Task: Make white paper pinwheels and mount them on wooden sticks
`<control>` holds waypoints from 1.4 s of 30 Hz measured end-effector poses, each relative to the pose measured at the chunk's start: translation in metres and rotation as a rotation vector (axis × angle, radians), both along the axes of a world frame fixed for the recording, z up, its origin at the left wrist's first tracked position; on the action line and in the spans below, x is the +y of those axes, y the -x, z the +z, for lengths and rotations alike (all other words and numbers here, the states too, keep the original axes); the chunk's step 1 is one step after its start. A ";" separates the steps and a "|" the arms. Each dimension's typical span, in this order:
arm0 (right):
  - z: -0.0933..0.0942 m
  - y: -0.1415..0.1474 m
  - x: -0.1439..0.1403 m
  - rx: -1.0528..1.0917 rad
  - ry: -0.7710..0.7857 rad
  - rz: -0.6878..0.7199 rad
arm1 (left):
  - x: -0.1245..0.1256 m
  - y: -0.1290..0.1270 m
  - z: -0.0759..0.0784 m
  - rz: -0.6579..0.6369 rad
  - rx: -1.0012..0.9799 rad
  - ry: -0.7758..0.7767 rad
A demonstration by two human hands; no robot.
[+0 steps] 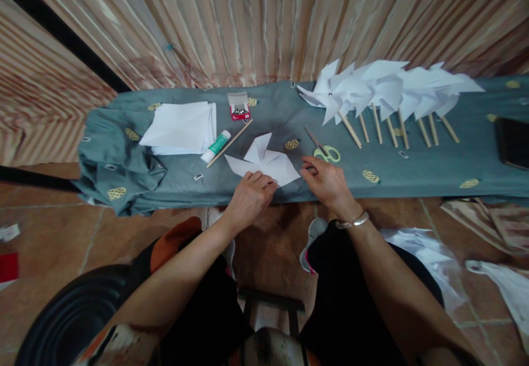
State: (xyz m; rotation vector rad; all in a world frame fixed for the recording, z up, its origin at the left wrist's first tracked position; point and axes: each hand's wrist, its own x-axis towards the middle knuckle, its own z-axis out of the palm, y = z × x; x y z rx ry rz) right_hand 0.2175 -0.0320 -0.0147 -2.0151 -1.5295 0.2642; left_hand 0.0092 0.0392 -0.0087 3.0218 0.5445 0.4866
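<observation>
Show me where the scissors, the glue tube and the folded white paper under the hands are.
scissors (326, 151): head view, on the green handles.
glue tube (215, 146): head view, on the tube's middle.
folded white paper (264, 162): head view, on its centre.
</observation>
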 end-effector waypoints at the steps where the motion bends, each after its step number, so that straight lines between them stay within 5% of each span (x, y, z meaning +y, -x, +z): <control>1: 0.001 -0.001 -0.002 -0.008 -0.020 0.015 | 0.001 -0.001 0.001 -0.007 -0.008 -0.010; 8: 0.005 0.002 -0.014 -0.084 -0.109 0.263 | 0.001 -0.009 0.009 -0.032 -0.076 -0.052; 18: 0.009 0.020 -0.018 -0.091 -0.207 0.238 | 0.011 -0.002 0.012 -0.005 -0.125 -0.030; 26: 0.005 0.041 -0.021 -0.082 -0.142 0.324 | 0.009 0.008 0.000 0.031 -0.021 0.073; 42: -0.006 0.027 0.011 0.097 -0.176 0.128 | 0.018 0.002 -0.011 0.068 -0.232 0.416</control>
